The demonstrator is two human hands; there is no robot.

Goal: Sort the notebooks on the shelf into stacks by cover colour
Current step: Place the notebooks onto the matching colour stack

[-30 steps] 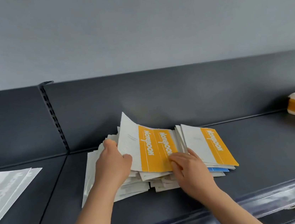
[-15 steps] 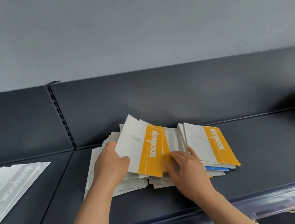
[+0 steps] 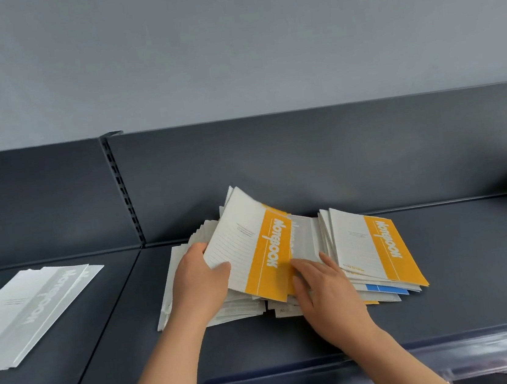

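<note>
Dark shelf (image 3: 477, 260): one grey stack (image 3: 30, 311) lies sorted at left, but most work is left in the mixed pile (image 3: 378, 253) mid-shelf. Left hand (image 3: 198, 286) grips a raised yellow notebook (image 3: 253, 252); right hand (image 3: 326, 297) presses straight fingers into the pile.

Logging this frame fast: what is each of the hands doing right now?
Left hand: holding the raised orange notebook by its left edge.
Right hand: open, straight fingers resting on the pile beneath it.

Matt paper notebooks (image 3: 286, 261); matt dark metal shelf (image 3: 451, 304); glossy clear plastic shelf-edge strip (image 3: 488, 346).
</note>
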